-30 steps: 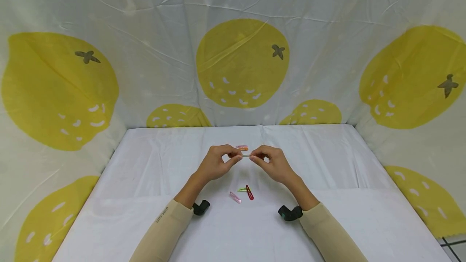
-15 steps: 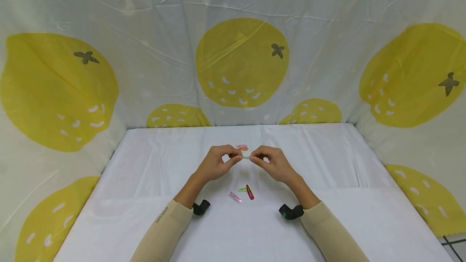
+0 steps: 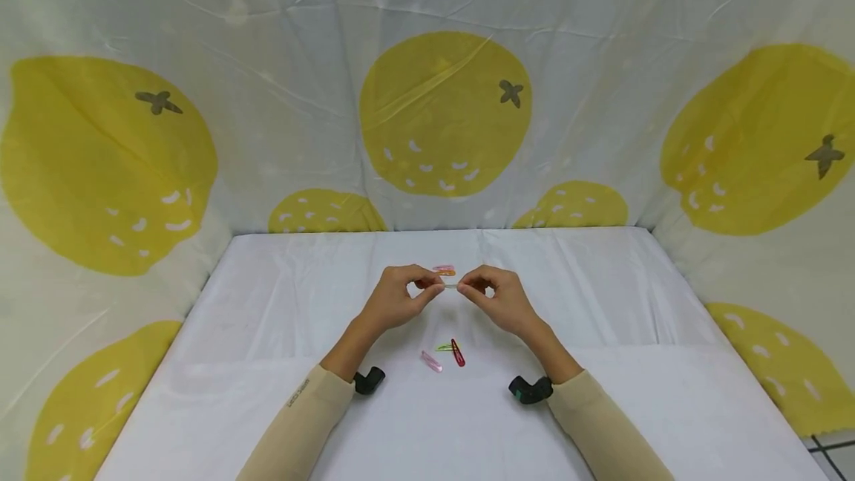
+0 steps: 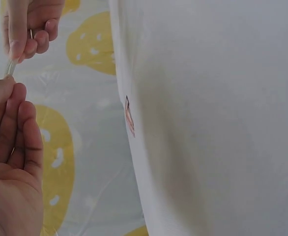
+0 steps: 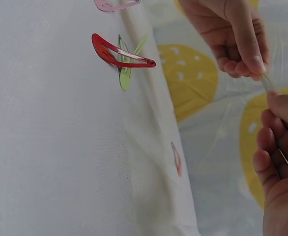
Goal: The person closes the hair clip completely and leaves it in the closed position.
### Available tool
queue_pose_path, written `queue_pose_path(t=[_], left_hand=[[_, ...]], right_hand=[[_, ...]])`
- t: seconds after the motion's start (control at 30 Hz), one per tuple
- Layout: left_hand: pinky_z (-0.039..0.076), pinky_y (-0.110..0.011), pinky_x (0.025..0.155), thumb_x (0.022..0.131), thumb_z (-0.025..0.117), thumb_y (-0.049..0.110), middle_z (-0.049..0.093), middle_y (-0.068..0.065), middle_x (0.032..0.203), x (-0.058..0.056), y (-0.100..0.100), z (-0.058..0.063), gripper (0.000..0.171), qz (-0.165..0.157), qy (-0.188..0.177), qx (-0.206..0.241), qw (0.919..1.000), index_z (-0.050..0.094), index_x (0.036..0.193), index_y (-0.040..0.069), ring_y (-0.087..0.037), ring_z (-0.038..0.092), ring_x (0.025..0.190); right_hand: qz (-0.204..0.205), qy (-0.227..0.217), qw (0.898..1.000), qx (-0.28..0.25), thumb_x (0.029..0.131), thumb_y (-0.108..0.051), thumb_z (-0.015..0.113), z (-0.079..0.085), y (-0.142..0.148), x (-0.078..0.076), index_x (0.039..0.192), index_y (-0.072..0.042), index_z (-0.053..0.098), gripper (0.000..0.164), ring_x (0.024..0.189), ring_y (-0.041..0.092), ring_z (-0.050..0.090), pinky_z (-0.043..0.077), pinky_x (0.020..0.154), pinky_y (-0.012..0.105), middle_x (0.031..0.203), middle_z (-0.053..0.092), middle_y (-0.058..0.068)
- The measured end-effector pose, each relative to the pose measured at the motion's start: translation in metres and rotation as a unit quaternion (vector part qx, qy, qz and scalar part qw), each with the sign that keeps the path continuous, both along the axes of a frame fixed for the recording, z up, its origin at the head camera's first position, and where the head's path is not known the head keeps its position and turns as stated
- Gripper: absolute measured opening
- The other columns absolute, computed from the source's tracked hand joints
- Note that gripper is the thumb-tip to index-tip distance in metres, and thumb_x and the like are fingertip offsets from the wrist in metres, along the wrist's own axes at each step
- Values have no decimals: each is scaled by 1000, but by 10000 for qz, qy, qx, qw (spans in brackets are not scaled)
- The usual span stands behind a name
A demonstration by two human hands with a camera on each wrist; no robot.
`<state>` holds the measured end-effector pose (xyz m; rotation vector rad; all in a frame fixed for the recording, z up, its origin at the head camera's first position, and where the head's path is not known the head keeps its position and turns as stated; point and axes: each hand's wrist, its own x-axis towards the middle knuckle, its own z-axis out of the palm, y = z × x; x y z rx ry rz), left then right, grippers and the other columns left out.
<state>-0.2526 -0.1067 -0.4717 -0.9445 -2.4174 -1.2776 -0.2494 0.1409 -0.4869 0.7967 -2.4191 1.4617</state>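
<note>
Between thumb and fingers, my left hand point(image 3: 397, 301) pinches one end of a thin pale green hair clip point(image 3: 450, 286). The other end is pinched by my right hand point(image 3: 499, 300), so the clip spans the short gap above the table. Fingertips hide most of it; in the right wrist view only a narrow strip of the clip point(image 5: 267, 83) shows. Nearer the body lie a red snap hair clip point(image 3: 457, 352), a light green clip point(image 3: 444, 348) partly under it, and a pink clip point(image 3: 431, 361).
Just beyond the hands, an orange clip point(image 3: 446, 273) and another pink clip point(image 3: 443, 268) lie close together. A white cloth covers the table point(image 3: 280, 295). Behind it hangs a lemon-print curtain point(image 3: 280, 132). Black wrist cameras point(image 3: 531, 390) sit inside both forearms.
Half a second ago the held clip bowed downward in the middle; now it looks straight again. Both hands keep nearly the same place, and the clips on the table have not moved.
</note>
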Motion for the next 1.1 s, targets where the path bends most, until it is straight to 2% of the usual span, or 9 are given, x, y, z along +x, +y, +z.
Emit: queue_pose_path(t=[0.13,0.37,0.57,0.8,1.1], left_hand=[[59,-31,78,92,80,23,77,5,90,-2,1,-4,11,97,-100,-51,9999,80,99,14,-6,68,81],[60,-34,76,92,80,23,77,5,86,-8,2,-9,10,387,-220,-205,9988,80,96,14,-5,68,78],[57,-27,75,94,77,21,77,3,88,-13,3,-10,11,590,-623,-483,9951,79,99,11,-7,66,79],[54,-25,71,98,72,21,77,2,89,-18,3,-11,14,660,-856,-714,9916,79,104,10,-9,64,79],[54,-27,73,99,72,26,76,4,89,-26,1,-15,15,828,-1110,-827,9869,79,102,14,-8,64,79]], right_hand=[[-187,-1,9998,50,94,-25,77,-4,0,0,96,-20,77,6,73,10,59,53,66,34,86,73,-7],[-380,28,9993,65,94,-24,78,-7,-4,-3,96,-17,76,8,72,9,60,54,66,32,85,74,-5],[-589,38,9983,26,92,-22,80,-14,-9,-10,95,-14,76,9,68,7,59,52,63,26,82,74,-2],[-670,-130,9975,175,93,-23,79,-19,-13,-17,96,-13,77,11,69,8,59,51,64,22,83,74,-2],[-689,-191,9967,395,95,-18,76,-23,-14,-23,102,-10,78,11,74,8,62,53,69,23,94,77,3]])
